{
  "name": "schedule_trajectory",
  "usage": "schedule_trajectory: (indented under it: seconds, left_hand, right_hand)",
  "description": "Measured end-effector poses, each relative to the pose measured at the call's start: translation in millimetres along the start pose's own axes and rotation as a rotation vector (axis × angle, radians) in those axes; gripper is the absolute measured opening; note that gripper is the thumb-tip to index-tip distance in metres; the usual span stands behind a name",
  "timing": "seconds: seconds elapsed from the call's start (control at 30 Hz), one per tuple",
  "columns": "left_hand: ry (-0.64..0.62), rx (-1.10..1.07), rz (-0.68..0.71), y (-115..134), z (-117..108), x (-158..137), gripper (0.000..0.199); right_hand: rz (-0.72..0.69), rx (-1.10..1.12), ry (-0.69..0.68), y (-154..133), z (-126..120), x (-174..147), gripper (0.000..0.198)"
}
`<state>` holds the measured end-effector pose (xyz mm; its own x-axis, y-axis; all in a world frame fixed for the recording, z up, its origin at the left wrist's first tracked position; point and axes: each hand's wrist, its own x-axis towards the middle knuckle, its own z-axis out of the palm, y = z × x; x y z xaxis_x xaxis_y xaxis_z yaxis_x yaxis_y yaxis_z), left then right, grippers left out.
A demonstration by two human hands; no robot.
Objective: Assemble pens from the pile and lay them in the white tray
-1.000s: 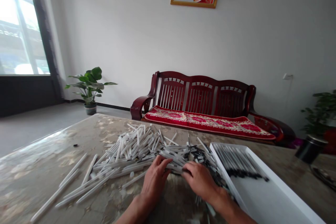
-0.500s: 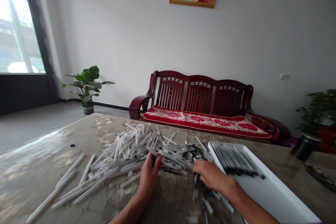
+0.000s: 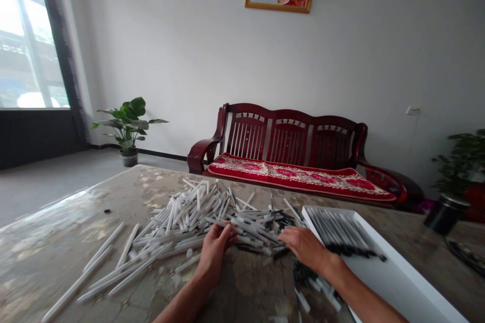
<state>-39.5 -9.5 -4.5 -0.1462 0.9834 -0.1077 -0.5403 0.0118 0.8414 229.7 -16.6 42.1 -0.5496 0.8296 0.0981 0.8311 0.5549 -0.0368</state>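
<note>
My left hand [image 3: 216, 246] is closed at the near edge of a pile of translucent white pen barrels [image 3: 189, 207], thumb and fingers pinched around a white pen barrel [image 3: 214, 221]. To the right, my right hand [image 3: 306, 247] has its fingers curled and together, pointing left over black pen parts; whatever is in them is hidden. Between the hands lie more white barrels and dark parts [image 3: 250, 249]. Under my right wrist sit small black pieces [image 3: 300, 272] and short clear caps [image 3: 329, 297].
A white box [image 3: 401, 292] on the right holds a row of black-tipped clear pens [image 3: 343, 229]. Several long barrels [image 3: 76, 282] lie apart at the left of the patterned table [image 3: 151, 308]. Behind stand a wooden bench [image 3: 288, 136], a potted plant [image 3: 129, 123] and a black container [image 3: 445, 214].
My right hand has lifted slightly and shifted away from the dark parts below it. My left hand has turned a little, and the barrel at its fingertips has dropped lower. The view has tilted slightly.
</note>
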Motion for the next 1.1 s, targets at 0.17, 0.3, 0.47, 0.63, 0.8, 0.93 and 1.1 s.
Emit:
schedule_trajectory:
  seconds: [0.17,0.3,0.47,0.63,0.8,0.93,1.1]
  left_hand:
    - [0.007,-0.169,-0.114,2.4,5.3,-4.9,0.02]
    - [0.029,-0.253,-0.2,5.0,9.4,-7.8,0.013]
    - [0.055,-0.307,-0.256,6.3,11.5,-8.6,0.011]
    - [0.068,-0.333,-0.278,6.4,12.4,-8.5,0.012]
    - [0.078,-0.346,-0.279,8.0,14.0,-9.7,0.013]
    - [0.07,-0.343,-0.295,7.3,14.4,-10.1,0.012]
    - [0.066,-0.335,-0.293,7.6,13.6,-9.6,0.012]
  right_hand:
    - [0.191,0.299,0.327,-15.8,-1.2,8.4,0.016]
    - [0.352,0.916,0.657,-43.8,3.0,22.8,0.023]
    - [0.391,1.274,0.753,-69.2,7.2,34.7,0.034]
    - [0.409,1.344,0.83,-74.5,10.2,35.9,0.029]
    - [0.397,1.354,0.832,-77.1,12.2,36.6,0.029]
    - [0.401,1.374,0.811,-81.3,15.3,37.7,0.032]
    - [0.4,1.428,0.82,-87.1,20.6,36.7,0.032]
